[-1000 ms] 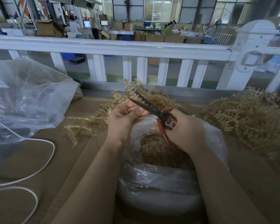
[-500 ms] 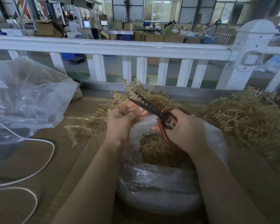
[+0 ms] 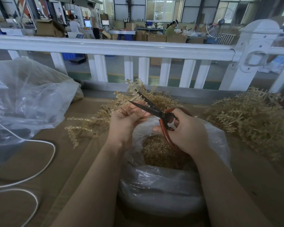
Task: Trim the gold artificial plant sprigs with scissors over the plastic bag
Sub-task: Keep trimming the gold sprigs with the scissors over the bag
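Observation:
My left hand [image 3: 127, 122] grips a gold sprig [image 3: 131, 92] by its stems, with the branch tips rising above my fingers. Scissors [image 3: 147, 107] with dark blades and red-brown loop handles sit in the grip of my right hand [image 3: 185, 133]. The blades stand apart, one on either side of the sprig's stems just above my left fingers. Both hands hover over the open clear plastic bag [image 3: 162, 185], which holds gold trimmings [image 3: 159, 151].
A heap of gold sprigs [image 3: 251, 118] lies at the right, and more sprigs [image 3: 87, 123] lie left of my hands on the brown table [image 3: 31, 202]. A big crumpled clear bag [image 3: 26, 95] and a white cable [image 3: 44, 164] occupy the left. A white railing [image 3: 121, 48] runs behind.
Both hands and the scissors have held almost the same place; the blades stay apart around the sprig's stems.

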Available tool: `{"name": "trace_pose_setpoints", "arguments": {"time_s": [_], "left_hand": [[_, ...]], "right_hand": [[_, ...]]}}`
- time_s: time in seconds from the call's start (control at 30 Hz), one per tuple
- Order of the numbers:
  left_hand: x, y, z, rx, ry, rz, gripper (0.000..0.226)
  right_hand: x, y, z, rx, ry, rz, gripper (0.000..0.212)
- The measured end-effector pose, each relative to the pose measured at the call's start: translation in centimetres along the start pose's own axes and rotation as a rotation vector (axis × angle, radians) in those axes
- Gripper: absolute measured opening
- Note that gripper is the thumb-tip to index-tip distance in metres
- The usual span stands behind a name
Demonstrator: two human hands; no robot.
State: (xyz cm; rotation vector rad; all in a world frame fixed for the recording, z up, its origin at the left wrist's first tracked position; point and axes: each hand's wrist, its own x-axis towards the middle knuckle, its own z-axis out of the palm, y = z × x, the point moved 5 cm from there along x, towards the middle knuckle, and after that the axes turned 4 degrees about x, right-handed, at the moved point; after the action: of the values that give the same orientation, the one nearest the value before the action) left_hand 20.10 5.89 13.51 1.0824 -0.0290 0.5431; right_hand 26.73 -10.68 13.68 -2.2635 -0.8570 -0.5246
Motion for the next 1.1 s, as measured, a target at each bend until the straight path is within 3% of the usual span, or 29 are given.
{"name": "trace_pose_setpoints", "arguments": {"time_s": [0.2,0.47,0.73,1.1], "left_hand": [[0.25,-0.31,-0.21,0.032,0.012,-0.025,0.014],[0.31,-0.61,-0.50,0.001,-0.030,-0.057,0.008],[0.31,-0.63,-0.54,0.070,-0.007,-0.043,0.007],[0.24,-0.67,-0.33,0.117,-0.055,-0.038,0.007]], "right_hand": [[0.13,0.41,0.03,-0.034,0.007,0.018,0.063],[0.03,0.63,0.48,0.038,-0.055,0.061,0.076],[0.05,0.24,0.18,-0.039,-0.020,0.032,0.068],[0.05,-0.11,0.06,0.017,-0.030,0.046,0.085]]}}
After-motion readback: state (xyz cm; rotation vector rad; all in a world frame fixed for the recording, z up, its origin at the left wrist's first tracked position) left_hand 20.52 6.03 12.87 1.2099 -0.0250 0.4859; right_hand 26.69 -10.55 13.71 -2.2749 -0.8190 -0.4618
